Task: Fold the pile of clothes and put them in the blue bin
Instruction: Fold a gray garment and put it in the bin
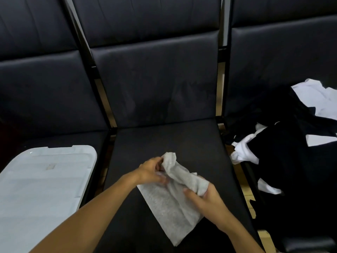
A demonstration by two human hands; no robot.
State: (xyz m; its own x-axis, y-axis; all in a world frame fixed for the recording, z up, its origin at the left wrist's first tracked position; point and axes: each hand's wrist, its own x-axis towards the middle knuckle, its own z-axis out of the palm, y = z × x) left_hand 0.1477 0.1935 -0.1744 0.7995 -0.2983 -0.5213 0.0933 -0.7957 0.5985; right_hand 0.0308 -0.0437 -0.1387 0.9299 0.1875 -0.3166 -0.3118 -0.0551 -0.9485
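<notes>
A light grey cloth (171, 207) lies on the middle black seat, its lower part flat and its upper part bunched and lifted. My left hand (151, 171) pinches the bunched upper end at the left. My right hand (204, 195) grips the rolled fold at the right. A pile of black and white clothes (284, 143) covers the right seat. On the left seat rests a pale lid (40, 189), covering a bin that is itself hidden.
Three black padded seats (164, 139) stand side by side with tall backrests (155, 79). Narrow gaps with metal frames separate them. A tan floor shows through the gap at the right (246, 190).
</notes>
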